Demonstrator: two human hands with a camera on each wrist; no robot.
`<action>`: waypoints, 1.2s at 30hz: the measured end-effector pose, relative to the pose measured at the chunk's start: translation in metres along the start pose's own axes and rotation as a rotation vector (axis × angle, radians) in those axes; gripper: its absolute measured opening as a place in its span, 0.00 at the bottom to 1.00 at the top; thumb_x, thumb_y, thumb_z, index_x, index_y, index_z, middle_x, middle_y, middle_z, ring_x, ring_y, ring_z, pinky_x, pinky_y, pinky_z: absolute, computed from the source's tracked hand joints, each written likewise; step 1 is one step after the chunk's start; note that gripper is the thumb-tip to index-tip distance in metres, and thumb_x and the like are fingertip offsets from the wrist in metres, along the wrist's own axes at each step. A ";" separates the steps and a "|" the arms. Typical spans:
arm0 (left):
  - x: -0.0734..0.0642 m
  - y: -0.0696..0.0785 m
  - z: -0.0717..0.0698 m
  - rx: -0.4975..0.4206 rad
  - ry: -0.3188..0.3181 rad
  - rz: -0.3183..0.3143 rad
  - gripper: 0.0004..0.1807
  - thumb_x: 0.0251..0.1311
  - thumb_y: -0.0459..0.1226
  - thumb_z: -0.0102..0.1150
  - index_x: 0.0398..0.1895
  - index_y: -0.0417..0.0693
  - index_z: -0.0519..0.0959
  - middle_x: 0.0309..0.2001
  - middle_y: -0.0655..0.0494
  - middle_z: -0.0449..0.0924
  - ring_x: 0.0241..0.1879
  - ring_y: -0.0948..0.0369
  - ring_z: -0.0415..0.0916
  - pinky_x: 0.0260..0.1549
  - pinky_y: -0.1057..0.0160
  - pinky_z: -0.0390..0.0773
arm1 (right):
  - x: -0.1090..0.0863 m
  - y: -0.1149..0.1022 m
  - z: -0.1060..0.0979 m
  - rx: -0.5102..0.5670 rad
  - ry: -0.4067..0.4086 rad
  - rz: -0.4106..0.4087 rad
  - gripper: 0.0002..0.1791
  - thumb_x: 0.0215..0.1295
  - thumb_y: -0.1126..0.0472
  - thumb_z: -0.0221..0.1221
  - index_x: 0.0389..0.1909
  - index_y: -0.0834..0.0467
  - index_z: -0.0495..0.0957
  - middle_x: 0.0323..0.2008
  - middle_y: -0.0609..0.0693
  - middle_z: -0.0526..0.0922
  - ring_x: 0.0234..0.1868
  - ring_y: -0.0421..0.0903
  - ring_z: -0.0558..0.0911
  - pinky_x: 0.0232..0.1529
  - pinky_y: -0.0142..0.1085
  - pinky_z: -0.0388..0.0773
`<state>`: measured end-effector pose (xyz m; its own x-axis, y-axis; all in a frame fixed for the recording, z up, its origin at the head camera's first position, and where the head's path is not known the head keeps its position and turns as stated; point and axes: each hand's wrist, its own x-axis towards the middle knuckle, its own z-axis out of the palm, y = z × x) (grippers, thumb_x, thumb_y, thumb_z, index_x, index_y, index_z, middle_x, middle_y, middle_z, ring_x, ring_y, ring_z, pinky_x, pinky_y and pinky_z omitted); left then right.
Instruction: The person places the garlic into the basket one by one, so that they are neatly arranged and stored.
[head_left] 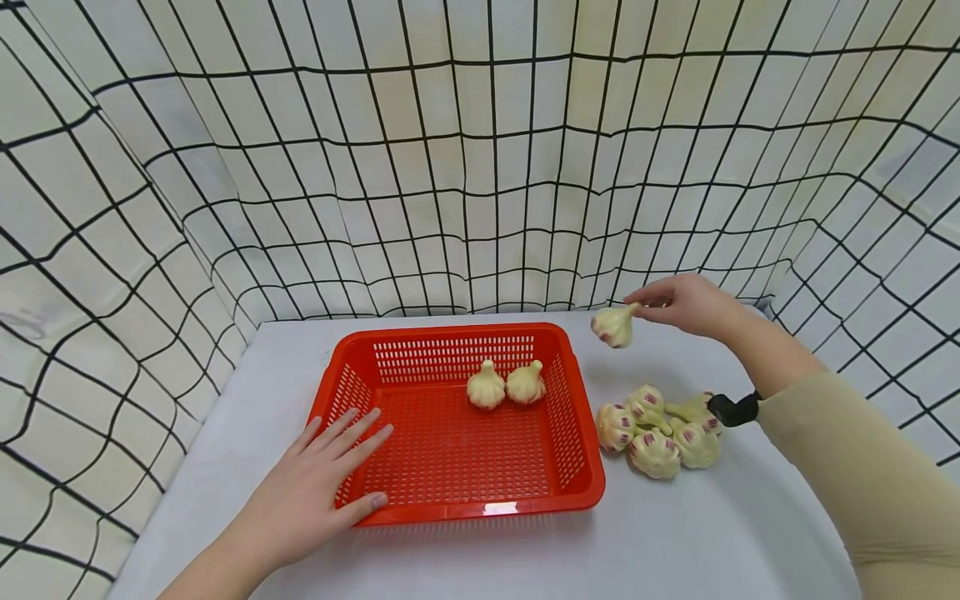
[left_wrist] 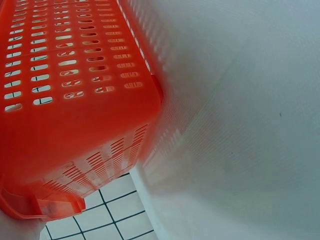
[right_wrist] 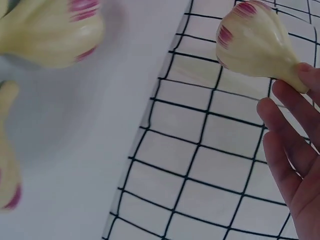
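My right hand pinches a garlic bulb by its stem, raised off the table to the right of the red basket. In the right wrist view this bulb is cream with purple streaks, its stem between thumb and index finger. Two garlic bulbs sit side by side inside the basket near its back right corner. My left hand rests with spread, straight fingers over the basket's front left rim. Several more garlic bulbs lie clustered on the table right of the basket, below my right forearm.
A white table bears the basket and the bulbs. White cloth behind a black net closes off the back and both sides. The right wrist wears a black strap at the beige sleeve.
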<state>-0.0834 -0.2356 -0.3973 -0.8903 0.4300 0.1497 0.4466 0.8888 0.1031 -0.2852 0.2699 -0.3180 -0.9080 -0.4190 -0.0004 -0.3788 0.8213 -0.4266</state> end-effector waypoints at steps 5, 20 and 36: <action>0.000 0.000 0.000 0.002 -0.006 -0.002 0.41 0.59 0.65 0.57 0.74 0.62 0.65 0.76 0.61 0.56 0.75 0.50 0.51 0.74 0.46 0.41 | 0.010 -0.022 -0.006 0.013 0.015 -0.013 0.16 0.68 0.51 0.62 0.54 0.49 0.85 0.45 0.50 0.86 0.40 0.48 0.80 0.40 0.43 0.80; 0.000 0.001 0.000 0.008 0.009 0.009 0.41 0.59 0.64 0.58 0.74 0.62 0.65 0.76 0.60 0.57 0.75 0.49 0.53 0.73 0.45 0.43 | 0.055 -0.109 0.006 -0.043 -0.076 -0.194 0.13 0.67 0.51 0.63 0.51 0.46 0.86 0.42 0.43 0.86 0.42 0.42 0.82 0.39 0.37 0.82; -0.001 0.000 0.000 0.007 -0.016 -0.005 0.41 0.59 0.64 0.58 0.74 0.63 0.65 0.76 0.61 0.56 0.75 0.49 0.52 0.74 0.46 0.40 | 0.091 -0.191 0.058 -0.218 -0.238 -0.414 0.11 0.68 0.51 0.62 0.47 0.47 0.87 0.39 0.39 0.86 0.42 0.38 0.81 0.46 0.34 0.77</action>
<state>-0.0827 -0.2357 -0.3969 -0.8937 0.4282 0.1338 0.4418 0.8919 0.0966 -0.2854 0.0522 -0.2886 -0.6180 -0.7813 -0.0873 -0.7491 0.6189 -0.2364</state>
